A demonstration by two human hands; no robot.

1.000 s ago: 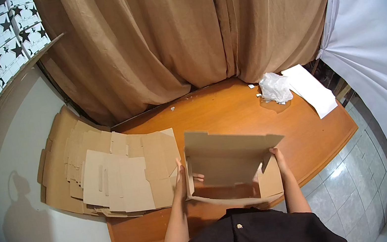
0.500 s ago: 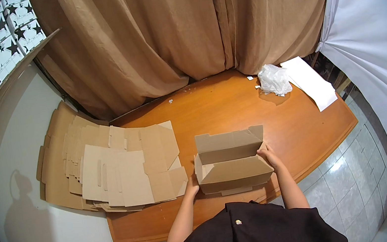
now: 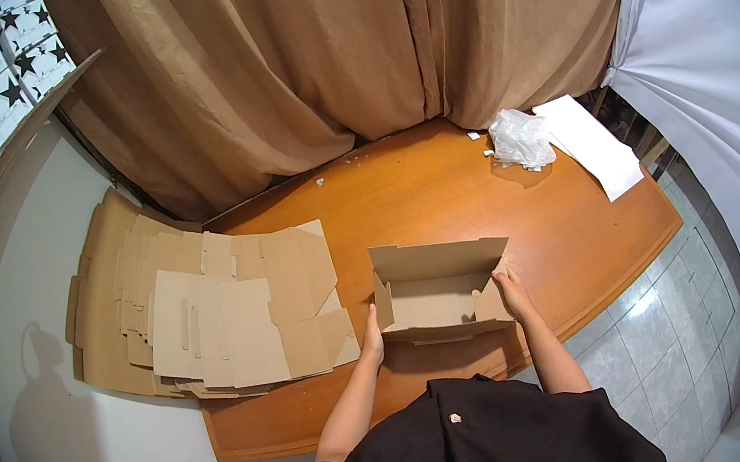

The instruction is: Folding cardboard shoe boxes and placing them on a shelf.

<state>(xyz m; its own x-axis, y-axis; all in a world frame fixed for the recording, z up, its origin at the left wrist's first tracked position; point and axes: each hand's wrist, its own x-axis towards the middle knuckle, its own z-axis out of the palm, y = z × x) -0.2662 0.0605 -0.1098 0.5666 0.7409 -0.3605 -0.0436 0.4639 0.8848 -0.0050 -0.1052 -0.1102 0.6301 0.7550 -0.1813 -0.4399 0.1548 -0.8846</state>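
A brown cardboard box (image 3: 428, 297) is between my hands near the front of the table, its opening facing me so that the inside bottom shows. Its back panel (image 3: 439, 256) stands up. My left hand (image 3: 372, 336) grips the box's left end from outside. At the right end, my right hand (image 3: 514, 292) holds the side wall, thumb at its upper edge. A small flap stands inside near the right front corner. My fingers beneath the box are hidden.
Several flat cardboard blanks (image 3: 249, 316) lie stacked on the left of the wooden table (image 3: 413, 196). A crumpled clear plastic bag (image 3: 521, 140) and white sheets (image 3: 592, 145) lie at the far right. Brown curtain (image 3: 287, 62) hangs behind; white cloth (image 3: 698, 58) hangs at right.
The front panel that lay slanted over the opening has swung out toward me, so the box's inside bottom now shows. Both hands have shifted slightly away from me, still on the ends.
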